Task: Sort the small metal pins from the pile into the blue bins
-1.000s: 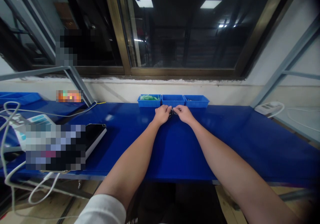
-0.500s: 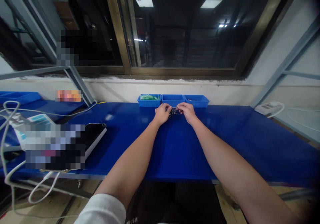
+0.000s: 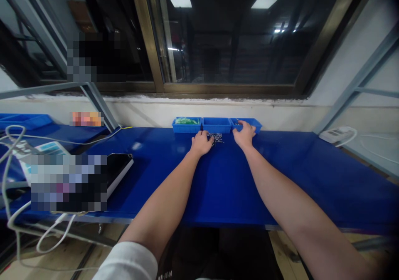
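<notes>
Black-and-silver pieces [image 3: 217, 137]: lying loosely heaped on blue table [image 3: 227, 184], beside left hand [image 3: 201, 143]; likely feeling light, stiff and slick, probably calling for a fingertip pinch at mid-length. Left fingers: curling at the pieces' edge, grasp impossible to tell. Right hand [image 3: 245, 135]: overlapping right bin [image 3: 257, 126], fingers bending, grasp also impossible to tell. Left bin [image 3: 187, 128]: holding green packets [image 3: 186, 121].

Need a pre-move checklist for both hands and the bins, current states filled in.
1. Left hand beside pieces: ok.
2. Right hand at right bin: ok.
3. Right hand's grip on a piece: cannot tell, too small.
4. Pieces aligned: not ok, they splay at different angles.
5. Left bin, middle bin and right bin upright in a row: ok.
</notes>
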`<act>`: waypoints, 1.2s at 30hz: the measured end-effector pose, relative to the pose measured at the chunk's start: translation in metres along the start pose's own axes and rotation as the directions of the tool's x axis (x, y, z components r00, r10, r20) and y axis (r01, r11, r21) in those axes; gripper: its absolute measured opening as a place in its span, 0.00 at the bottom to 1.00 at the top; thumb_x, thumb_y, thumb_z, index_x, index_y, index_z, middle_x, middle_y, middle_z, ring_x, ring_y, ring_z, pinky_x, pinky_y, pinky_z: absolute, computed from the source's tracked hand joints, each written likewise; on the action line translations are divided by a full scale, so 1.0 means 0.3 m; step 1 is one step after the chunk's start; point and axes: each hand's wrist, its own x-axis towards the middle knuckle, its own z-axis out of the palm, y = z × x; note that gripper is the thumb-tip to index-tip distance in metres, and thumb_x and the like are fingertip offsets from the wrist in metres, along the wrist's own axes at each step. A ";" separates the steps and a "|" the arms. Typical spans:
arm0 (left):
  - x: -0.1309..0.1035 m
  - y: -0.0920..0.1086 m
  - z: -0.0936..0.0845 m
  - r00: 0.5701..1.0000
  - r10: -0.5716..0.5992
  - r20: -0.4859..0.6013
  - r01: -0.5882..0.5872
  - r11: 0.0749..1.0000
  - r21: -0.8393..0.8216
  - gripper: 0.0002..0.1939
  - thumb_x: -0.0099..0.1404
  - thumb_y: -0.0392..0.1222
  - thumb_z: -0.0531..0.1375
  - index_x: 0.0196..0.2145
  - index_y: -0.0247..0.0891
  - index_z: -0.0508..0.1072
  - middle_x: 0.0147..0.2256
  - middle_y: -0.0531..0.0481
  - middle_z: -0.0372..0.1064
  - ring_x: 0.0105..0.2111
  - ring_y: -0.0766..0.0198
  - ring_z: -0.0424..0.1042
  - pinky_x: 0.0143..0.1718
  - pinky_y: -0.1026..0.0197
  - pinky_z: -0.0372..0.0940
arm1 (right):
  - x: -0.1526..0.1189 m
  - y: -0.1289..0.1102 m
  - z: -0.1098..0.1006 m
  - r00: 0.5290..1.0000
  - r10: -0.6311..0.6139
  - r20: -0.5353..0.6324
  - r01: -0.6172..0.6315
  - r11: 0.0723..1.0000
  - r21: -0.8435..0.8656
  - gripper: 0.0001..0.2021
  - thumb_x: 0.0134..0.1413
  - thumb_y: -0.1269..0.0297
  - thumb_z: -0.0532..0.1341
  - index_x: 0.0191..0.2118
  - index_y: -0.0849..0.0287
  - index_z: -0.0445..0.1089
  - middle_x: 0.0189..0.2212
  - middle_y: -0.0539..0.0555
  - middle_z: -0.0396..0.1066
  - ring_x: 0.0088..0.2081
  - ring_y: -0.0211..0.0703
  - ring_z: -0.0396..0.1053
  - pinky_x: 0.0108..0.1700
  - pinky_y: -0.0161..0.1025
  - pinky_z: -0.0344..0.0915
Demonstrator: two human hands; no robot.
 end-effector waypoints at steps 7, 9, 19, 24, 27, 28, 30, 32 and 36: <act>0.000 -0.001 0.007 0.999 0.032 0.039 -0.033 0.999 0.034 0.23 0.63 0.53 0.50 0.51 0.38 0.64 0.52 0.38 0.61 0.53 0.47 0.60 0.51 0.45 0.55 | 0.019 0.032 0.004 0.995 0.068 0.068 -0.062 0.994 -0.086 0.25 0.44 0.61 0.58 0.52 0.55 0.64 0.54 0.60 0.60 0.52 0.62 0.51 0.48 0.60 0.51; 0.001 -0.002 0.009 0.998 0.040 0.044 -0.042 0.998 0.046 0.24 0.63 0.53 0.50 0.52 0.37 0.63 0.53 0.38 0.61 0.53 0.46 0.61 0.52 0.45 0.55 | 0.015 0.034 0.005 0.988 0.090 0.127 -0.076 0.991 -0.108 0.28 0.42 0.60 0.60 0.54 0.53 0.62 0.58 0.60 0.55 0.53 0.64 0.50 0.48 0.61 0.51; -0.006 -0.002 0.025 0.987 0.133 0.092 -0.145 0.979 0.145 0.32 0.64 0.58 0.48 0.58 0.32 0.58 0.60 0.33 0.51 0.61 0.48 0.51 0.58 0.50 0.48 | -0.059 -0.042 0.054 0.945 -0.245 0.217 0.250 0.968 0.004 0.15 0.48 0.64 0.57 0.43 0.59 0.71 0.45 0.60 0.65 0.49 0.53 0.58 0.52 0.50 0.55; -0.009 0.001 0.020 0.970 0.169 0.174 -0.195 0.970 0.146 0.29 0.65 0.56 0.46 0.57 0.34 0.60 0.59 0.35 0.54 0.59 0.50 0.54 0.57 0.51 0.51 | -0.092 -0.053 0.089 0.853 -0.256 0.455 0.306 0.951 -0.037 0.16 0.51 0.58 0.58 0.44 0.57 0.73 0.43 0.60 0.67 0.45 0.53 0.62 0.49 0.48 0.58; -0.007 0.000 0.017 0.963 0.197 0.185 -0.223 0.966 0.132 0.28 0.65 0.55 0.46 0.56 0.35 0.61 0.58 0.37 0.56 0.59 0.51 0.55 0.56 0.51 0.52 | -0.089 -0.043 0.097 0.829 -0.249 0.501 0.296 0.955 -0.014 0.13 0.51 0.60 0.58 0.40 0.56 0.75 0.40 0.59 0.69 0.43 0.49 0.65 0.48 0.45 0.59; -0.007 0.000 0.016 0.962 0.199 0.187 -0.225 0.966 0.127 0.27 0.65 0.55 0.46 0.56 0.35 0.61 0.58 0.37 0.56 0.59 0.51 0.55 0.56 0.51 0.52 | -0.086 -0.040 0.098 0.831 -0.252 0.496 0.294 0.956 -0.006 0.12 0.50 0.61 0.59 0.39 0.56 0.75 0.39 0.58 0.70 0.42 0.47 0.65 0.48 0.43 0.59; -0.008 0.000 0.015 0.961 0.202 0.187 -0.226 0.967 0.118 0.27 0.66 0.54 0.46 0.56 0.35 0.61 0.58 0.37 0.56 0.59 0.51 0.55 0.56 0.50 0.52 | -0.083 -0.037 0.096 0.838 -0.260 0.479 0.294 0.956 0.003 0.10 0.48 0.62 0.61 0.38 0.56 0.75 0.37 0.57 0.70 0.41 0.46 0.66 0.48 0.42 0.60; -0.010 0.002 0.012 0.961 0.206 0.182 -0.230 0.966 0.117 0.26 0.66 0.54 0.46 0.55 0.35 0.62 0.58 0.37 0.57 0.58 0.51 0.56 0.56 0.49 0.53 | -0.082 -0.039 0.092 0.841 -0.267 0.470 0.300 0.954 0.006 0.10 0.48 0.63 0.62 0.37 0.55 0.75 0.36 0.56 0.70 0.39 0.45 0.67 0.47 0.41 0.61; -0.016 0.008 0.002 0.958 0.221 0.181 -0.244 0.963 0.117 0.25 0.65 0.53 0.47 0.54 0.36 0.64 0.56 0.37 0.61 0.56 0.50 0.60 0.54 0.49 0.56 | -0.085 -0.048 0.083 0.851 -0.267 0.451 0.296 0.955 0.006 0.08 0.47 0.62 0.62 0.34 0.56 0.76 0.34 0.56 0.71 0.38 0.45 0.67 0.45 0.41 0.61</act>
